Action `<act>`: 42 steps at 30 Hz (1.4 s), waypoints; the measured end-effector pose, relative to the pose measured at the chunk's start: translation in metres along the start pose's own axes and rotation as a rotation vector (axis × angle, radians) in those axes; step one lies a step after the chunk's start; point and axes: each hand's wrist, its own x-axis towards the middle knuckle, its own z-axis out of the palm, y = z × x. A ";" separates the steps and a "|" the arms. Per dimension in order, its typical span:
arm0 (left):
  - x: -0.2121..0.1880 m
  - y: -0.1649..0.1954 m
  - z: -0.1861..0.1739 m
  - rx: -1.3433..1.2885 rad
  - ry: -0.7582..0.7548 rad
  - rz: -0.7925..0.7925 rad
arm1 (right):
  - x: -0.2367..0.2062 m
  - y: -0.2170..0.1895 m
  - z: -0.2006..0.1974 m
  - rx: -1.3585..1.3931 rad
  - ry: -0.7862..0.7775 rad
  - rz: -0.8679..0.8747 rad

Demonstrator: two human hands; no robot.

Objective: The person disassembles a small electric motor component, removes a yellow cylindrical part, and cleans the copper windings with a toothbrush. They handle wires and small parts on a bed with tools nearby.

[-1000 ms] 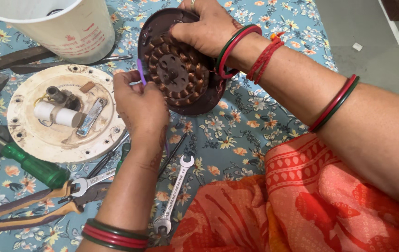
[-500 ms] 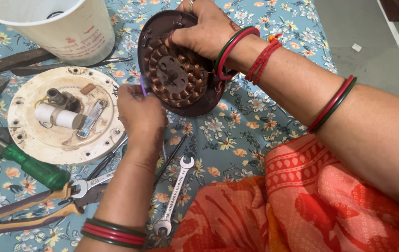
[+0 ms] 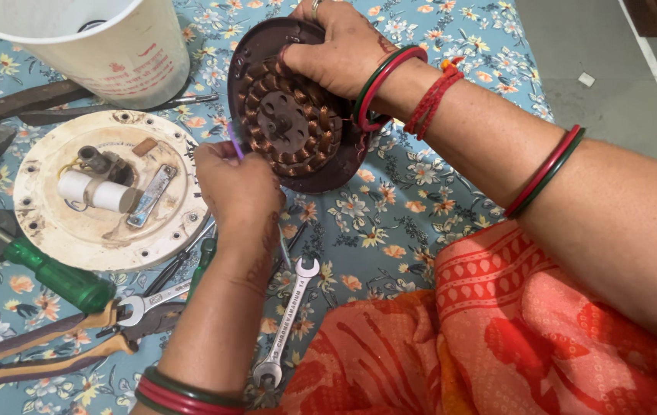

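A round brown motor housing with copper windings (image 3: pixel 290 115) is tilted up on the floral cloth. My right hand (image 3: pixel 336 50) grips its upper right rim and holds it steady. My left hand (image 3: pixel 240 184) sits at the housing's lower left edge, fingers closed on a thin purple strip (image 3: pixel 234 142) that pokes up toward the windings. Both wrists carry red and green bangles.
A cream round cover plate (image 3: pixel 105 192) with a white capacitor lies to the left. A white bucket (image 3: pixel 105 46) stands behind it. A green-handled screwdriver (image 3: pixel 52 273), orange-handled pliers (image 3: pixel 44 353) and two spanners (image 3: pixel 286 319) lie near my left forearm. Orange fabric covers my lap at lower right.
My left hand has slid slightly down and to the left along the housing's edge with the purple strip. My right hand keeps its grip on the housing.
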 end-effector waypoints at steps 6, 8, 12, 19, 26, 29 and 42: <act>-0.010 -0.004 0.004 0.173 0.006 0.243 | -0.001 -0.002 0.001 0.048 0.001 0.047; -0.011 -0.003 0.007 0.027 -0.071 0.011 | 0.000 -0.003 0.001 -0.039 0.031 0.025; -0.027 -0.009 0.014 0.140 -0.018 0.135 | -0.005 -0.005 -0.002 -0.196 0.070 -0.145; -0.046 -0.007 0.021 -0.105 0.038 0.392 | -0.009 -0.002 -0.017 0.180 -0.259 -0.166; -0.044 -0.001 0.021 -0.268 -0.126 0.611 | -0.003 0.004 -0.005 0.128 -0.130 -0.120; -0.043 -0.005 0.025 -0.246 -0.180 0.626 | -0.002 0.006 -0.003 0.128 -0.094 -0.067; -0.050 -0.008 0.012 0.085 -0.086 0.907 | 0.004 0.007 -0.003 0.101 -0.031 -0.045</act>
